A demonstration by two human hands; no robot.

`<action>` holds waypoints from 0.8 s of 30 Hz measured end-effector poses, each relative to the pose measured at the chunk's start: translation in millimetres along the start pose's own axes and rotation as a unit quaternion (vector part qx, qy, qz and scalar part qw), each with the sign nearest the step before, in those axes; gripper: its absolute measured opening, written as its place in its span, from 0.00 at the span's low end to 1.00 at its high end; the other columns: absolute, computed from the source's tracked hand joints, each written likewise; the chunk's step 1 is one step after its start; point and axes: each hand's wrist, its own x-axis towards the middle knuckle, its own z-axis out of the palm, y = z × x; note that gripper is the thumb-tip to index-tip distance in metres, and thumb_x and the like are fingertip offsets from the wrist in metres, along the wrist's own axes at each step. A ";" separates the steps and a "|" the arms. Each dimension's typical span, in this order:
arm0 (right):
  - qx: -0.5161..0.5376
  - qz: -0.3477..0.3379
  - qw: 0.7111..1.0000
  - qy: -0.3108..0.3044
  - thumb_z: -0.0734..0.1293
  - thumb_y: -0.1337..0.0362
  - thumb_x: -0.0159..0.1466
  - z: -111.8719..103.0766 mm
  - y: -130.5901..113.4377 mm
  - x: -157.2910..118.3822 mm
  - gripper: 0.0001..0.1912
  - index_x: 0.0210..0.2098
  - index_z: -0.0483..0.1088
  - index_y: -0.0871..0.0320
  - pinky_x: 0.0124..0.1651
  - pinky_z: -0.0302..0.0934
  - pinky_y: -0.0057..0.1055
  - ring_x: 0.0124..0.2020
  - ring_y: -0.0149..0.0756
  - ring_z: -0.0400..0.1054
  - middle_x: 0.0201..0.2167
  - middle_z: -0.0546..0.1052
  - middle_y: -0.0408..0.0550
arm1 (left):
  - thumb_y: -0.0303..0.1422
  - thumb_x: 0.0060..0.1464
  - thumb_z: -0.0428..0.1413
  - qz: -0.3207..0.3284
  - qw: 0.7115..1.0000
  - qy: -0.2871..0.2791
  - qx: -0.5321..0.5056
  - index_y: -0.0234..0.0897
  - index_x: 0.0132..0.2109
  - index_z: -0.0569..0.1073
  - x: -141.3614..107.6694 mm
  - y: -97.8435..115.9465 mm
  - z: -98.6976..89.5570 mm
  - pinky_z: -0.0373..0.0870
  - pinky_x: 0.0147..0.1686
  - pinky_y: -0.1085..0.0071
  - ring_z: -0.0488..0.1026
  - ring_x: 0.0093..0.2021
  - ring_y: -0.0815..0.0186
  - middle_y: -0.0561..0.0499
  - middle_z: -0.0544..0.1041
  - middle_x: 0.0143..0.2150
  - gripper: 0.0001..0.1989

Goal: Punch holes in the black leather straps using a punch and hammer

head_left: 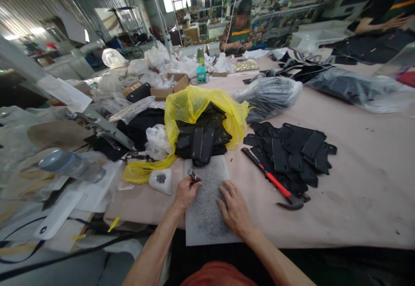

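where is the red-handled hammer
In the head view, the hammer lies right of the right hand, along the left edge of the loose black pieces.

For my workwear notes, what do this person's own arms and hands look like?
The left hand and right hand wear no gloves, and the forearms show no sleeves. No watch or bracelet is visible; I can't make out any rings.

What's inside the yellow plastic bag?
The yellow plastic bag holds a heap of dark flat pieces, some jutting from its open mouth toward the grey board. Anything beneath or behind the heap is covered.
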 end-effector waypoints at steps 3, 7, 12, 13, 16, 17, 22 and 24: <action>0.007 -0.001 1.000 0.007 0.60 0.65 0.65 1.1 -0.3 -0.4 0.20 0.56 0.63 0.58 0.60 0.58 0.53 0.64 0.51 0.53 0.62 0.61 0.58 | 0.33 0.52 0.57 -0.020 0.998 0.025 -0.046 0.39 0.43 0.74 -2.6 -1.5 0.3 0.70 0.47 0.65 0.76 0.42 0.60 0.47 0.79 0.40 0.11; 0.005 -0.003 1.000 0.003 0.59 0.65 0.66 0.1 -1.0 0.1 0.19 0.56 0.63 0.59 0.61 0.57 0.52 0.64 0.50 0.52 0.62 0.61 0.58 | 0.30 0.52 0.55 -0.033 0.992 0.027 -0.115 0.36 0.46 0.72 -6.6 -1.5 -1.8 0.67 0.53 0.64 0.73 0.51 0.60 0.44 0.76 0.49 0.14; 0.004 -0.006 1.000 0.005 0.59 0.65 0.65 -0.6 -2.0 1.6 0.19 0.56 0.64 0.58 0.62 0.57 0.52 0.64 0.50 0.52 0.61 0.61 0.58 | 0.34 0.53 0.55 -0.027 0.987 -0.017 -0.156 0.36 0.38 0.70 -7.2 3.4 -1.8 0.68 0.49 0.66 0.74 0.46 0.61 0.46 0.77 0.43 0.06; 0.004 -0.006 1.000 0.004 0.59 0.65 0.66 -0.2 -2.3 1.1 0.19 0.56 0.64 0.59 0.62 0.56 0.52 0.64 0.50 0.52 0.61 0.61 0.58 | 0.35 0.54 0.54 -0.024 0.989 -0.012 -0.145 0.37 0.36 0.69 -7.3 4.4 -1.1 0.68 0.48 0.66 0.74 0.45 0.62 0.47 0.77 0.41 0.06; 0.005 -0.001 1.000 0.001 0.59 0.65 0.66 1.5 -2.4 -2.2 0.19 0.56 0.64 0.59 0.61 0.57 0.51 0.64 0.50 0.52 0.62 0.61 0.59 | 0.33 0.54 0.53 -0.011 0.998 0.003 -0.070 0.37 0.35 0.68 -10.2 5.3 0.7 0.68 0.46 0.65 0.74 0.43 0.62 0.47 0.76 0.40 0.04; 0.009 0.001 1.000 0.002 0.60 0.65 0.65 1.9 -1.8 -2.9 0.19 0.55 0.65 0.60 0.61 0.57 0.50 0.64 0.50 0.52 0.62 0.61 0.58 | 0.32 0.53 0.53 -0.008 0.999 0.012 -0.039 0.38 0.37 0.69 -11.9 4.8 1.1 0.68 0.46 0.64 0.73 0.43 0.61 0.47 0.76 0.40 0.04; 0.065 0.062 0.995 0.031 0.61 0.63 0.64 -7.0 3.9 23.4 0.16 0.50 0.69 0.60 0.59 0.58 0.46 0.57 0.45 0.62 0.54 0.70 0.57 | 0.33 0.53 0.53 0.020 0.998 0.030 0.059 0.38 0.40 0.69 -20.7 -3.3 4.2 0.70 0.44 0.60 0.74 0.40 0.59 0.48 0.76 0.38 0.06; 0.110 0.144 0.983 0.014 0.61 0.61 0.63 -14.6 5.7 53.8 0.17 0.48 0.71 0.60 0.56 0.60 0.41 0.51 0.43 0.67 0.49 0.74 0.56 | 0.33 0.54 0.53 0.037 0.996 0.034 0.074 0.38 0.39 0.69 -22.4 -9.6 7.7 0.71 0.41 0.61 0.74 0.38 0.59 0.49 0.76 0.36 0.06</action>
